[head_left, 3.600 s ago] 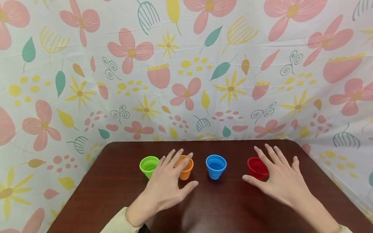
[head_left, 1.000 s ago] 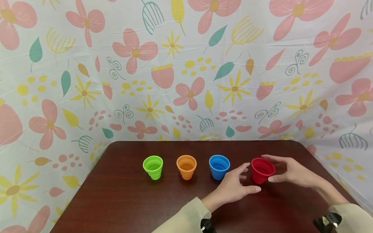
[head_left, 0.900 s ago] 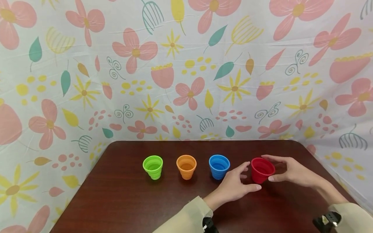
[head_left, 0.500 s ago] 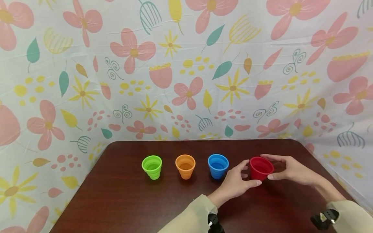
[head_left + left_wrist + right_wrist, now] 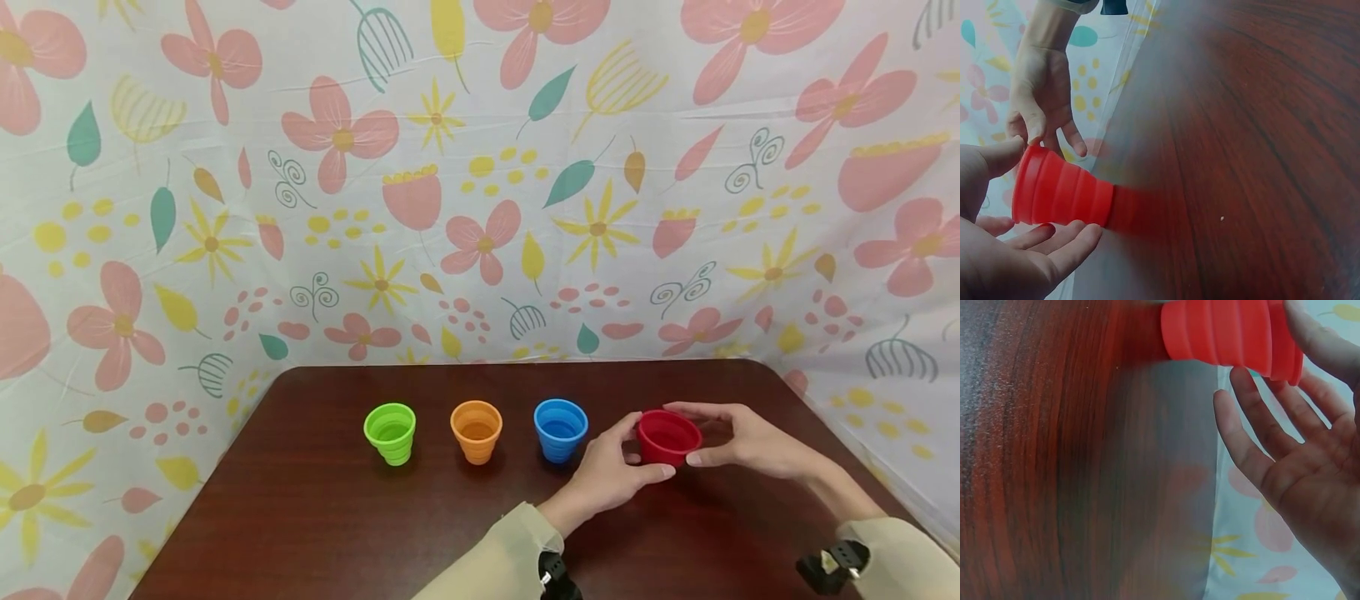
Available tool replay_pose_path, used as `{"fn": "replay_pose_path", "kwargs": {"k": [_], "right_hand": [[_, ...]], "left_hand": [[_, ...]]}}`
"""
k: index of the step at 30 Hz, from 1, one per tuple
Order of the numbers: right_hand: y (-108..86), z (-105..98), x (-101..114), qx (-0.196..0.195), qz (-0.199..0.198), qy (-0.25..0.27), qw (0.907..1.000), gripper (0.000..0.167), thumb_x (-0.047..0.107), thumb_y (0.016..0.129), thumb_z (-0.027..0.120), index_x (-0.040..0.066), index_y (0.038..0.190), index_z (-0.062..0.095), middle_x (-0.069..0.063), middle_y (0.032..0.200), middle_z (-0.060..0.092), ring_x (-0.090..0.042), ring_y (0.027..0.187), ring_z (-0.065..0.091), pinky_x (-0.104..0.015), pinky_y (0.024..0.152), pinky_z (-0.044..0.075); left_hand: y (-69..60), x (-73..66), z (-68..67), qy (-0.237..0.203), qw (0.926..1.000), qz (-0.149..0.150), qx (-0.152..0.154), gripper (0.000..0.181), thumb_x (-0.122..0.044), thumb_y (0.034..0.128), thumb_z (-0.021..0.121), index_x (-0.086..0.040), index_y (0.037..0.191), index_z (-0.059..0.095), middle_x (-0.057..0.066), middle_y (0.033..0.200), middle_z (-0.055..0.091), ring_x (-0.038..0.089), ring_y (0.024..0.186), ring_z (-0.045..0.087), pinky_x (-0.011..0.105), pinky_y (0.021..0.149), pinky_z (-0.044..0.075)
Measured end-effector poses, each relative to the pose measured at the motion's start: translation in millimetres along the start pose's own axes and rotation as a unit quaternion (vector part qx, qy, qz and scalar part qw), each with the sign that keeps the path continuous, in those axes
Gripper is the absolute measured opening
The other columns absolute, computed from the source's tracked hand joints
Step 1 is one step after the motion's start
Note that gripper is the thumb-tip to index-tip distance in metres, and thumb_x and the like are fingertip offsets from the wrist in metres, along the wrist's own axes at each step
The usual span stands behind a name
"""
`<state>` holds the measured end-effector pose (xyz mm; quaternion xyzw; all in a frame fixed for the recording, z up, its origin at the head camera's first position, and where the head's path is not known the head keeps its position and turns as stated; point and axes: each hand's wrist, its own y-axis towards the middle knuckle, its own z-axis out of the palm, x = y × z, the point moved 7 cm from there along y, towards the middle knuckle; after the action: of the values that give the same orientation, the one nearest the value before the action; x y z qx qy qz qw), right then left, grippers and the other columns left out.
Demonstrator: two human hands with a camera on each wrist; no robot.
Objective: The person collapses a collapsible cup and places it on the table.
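Observation:
A red ribbed cup (image 5: pixel 667 446) is between my two hands at the right of the table. My left hand (image 5: pixel 606 473) holds it from the left, thumb in front. From the right, my right hand (image 5: pixel 761 442) holds its rim between thumb and fingers. In the left wrist view, the left thumb touches the rim of the red cup (image 5: pixel 1063 190) and the fingers lie along its side; its narrow base faces the table. The right wrist view has the right thumb (image 5: pixel 1322 347) on the rim, some fingertips hidden behind the cup.
Left of the red cup, a blue cup (image 5: pixel 561 429), an orange cup (image 5: pixel 477 433) and a green cup (image 5: pixel 391 433) stand upright in a row on the dark wooden table (image 5: pixel 360 533). A flowered cloth (image 5: pixel 480 183) hangs behind and beside the table.
Both hands came to the red cup from above the table. Over the last second, the left hand closed in on it, and the cup shifted slightly left, less of its side now showing.

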<state>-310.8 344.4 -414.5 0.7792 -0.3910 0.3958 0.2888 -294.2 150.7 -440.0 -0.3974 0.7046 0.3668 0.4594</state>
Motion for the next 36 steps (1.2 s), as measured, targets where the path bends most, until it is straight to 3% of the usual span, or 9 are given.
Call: {"fn": "replay_pose_path", "kwargs": {"k": [8,17,26,36], "right_hand": [[-2.3,4.5,-0.4,0.008,0.007,0.013,0.9999,0.072,0.006,0.089,0.081,-0.004,0.152,0.049,-0.022,0.131,0.067,-0.024,0.112,0.066,-0.040,0.081,0.063],[-6.0,4.7,-1.5,0.016,0.010,0.032,0.9993,0.074,0.003,0.090,0.079,-0.006,0.154,0.045,-0.025,0.132,0.065,-0.025,0.114,0.066,-0.042,0.080,0.064],[-6.1,4.0,-3.7,0.013,0.006,0.024,0.9996,0.075,0.002,0.090,0.079,-0.002,0.157,0.044,-0.025,0.134,0.064,-0.021,0.115,0.066,-0.042,0.081,0.064],[-10.7,1.8,-2.0,0.011,-0.016,0.029,0.9994,0.069,0.000,0.091,0.077,-0.008,0.152,0.046,-0.025,0.131,0.066,-0.023,0.114,0.067,-0.038,0.083,0.063]], "left_hand": [[1.9,8.8,0.8,-0.022,0.9987,-0.044,-0.015,0.073,-0.019,0.0879,0.087,-0.023,0.153,0.054,-0.010,0.131,0.067,0.009,0.100,0.072,0.022,0.082,0.060],[5.7,14.8,0.9,-0.031,0.9986,-0.038,-0.017,0.063,-0.017,0.0891,0.086,-0.025,0.147,0.061,-0.011,0.123,0.070,0.005,0.095,0.072,0.023,0.080,0.060],[7.7,15.0,-0.2,-0.024,0.9986,-0.039,-0.028,0.066,-0.019,0.0871,0.088,-0.028,0.147,0.062,-0.015,0.126,0.069,0.009,0.114,0.064,0.021,0.078,0.059],[9.2,17.5,3.5,-0.040,0.9987,-0.032,-0.008,0.066,-0.017,0.0885,0.086,-0.029,0.148,0.062,-0.013,0.127,0.069,0.007,0.111,0.065,0.020,0.078,0.058]]}}
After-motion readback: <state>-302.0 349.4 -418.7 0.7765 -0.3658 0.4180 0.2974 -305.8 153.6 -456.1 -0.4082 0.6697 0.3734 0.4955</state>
